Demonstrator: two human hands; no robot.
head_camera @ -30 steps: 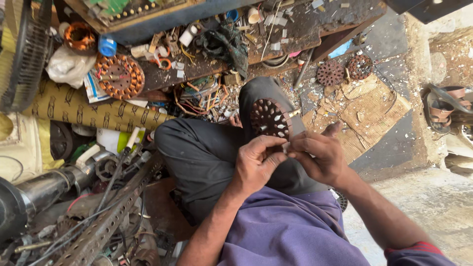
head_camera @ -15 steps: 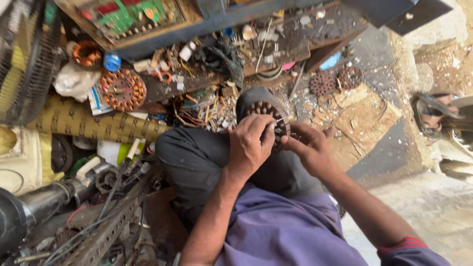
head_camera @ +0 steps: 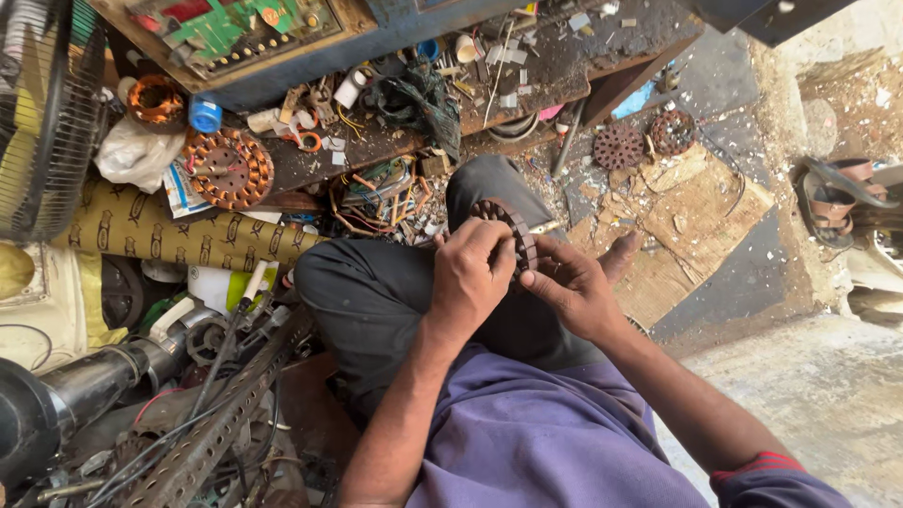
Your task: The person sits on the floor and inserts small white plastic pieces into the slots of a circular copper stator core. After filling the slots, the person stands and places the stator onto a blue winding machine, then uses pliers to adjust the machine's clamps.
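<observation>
A round dark motor stator core with slotted teeth rests upright on my knee. My left hand wraps over its near side and grips it. My right hand presses its fingertips against the core's right edge, beside a thin light-coloured strip that sticks out towards the right. I sit on the floor in dark trousers and a purple shirt, one bare foot beyond my right hand.
A copper-wound stator and an orange wire coil lie on a cluttered low board. Two more bare stator cores lie on the floor by torn cardboard. A fan guard stands left; sandals right.
My hands and the stator core have risen from my lap onto the knee, the left hand now closed over the core. The camera has tilted slightly.
</observation>
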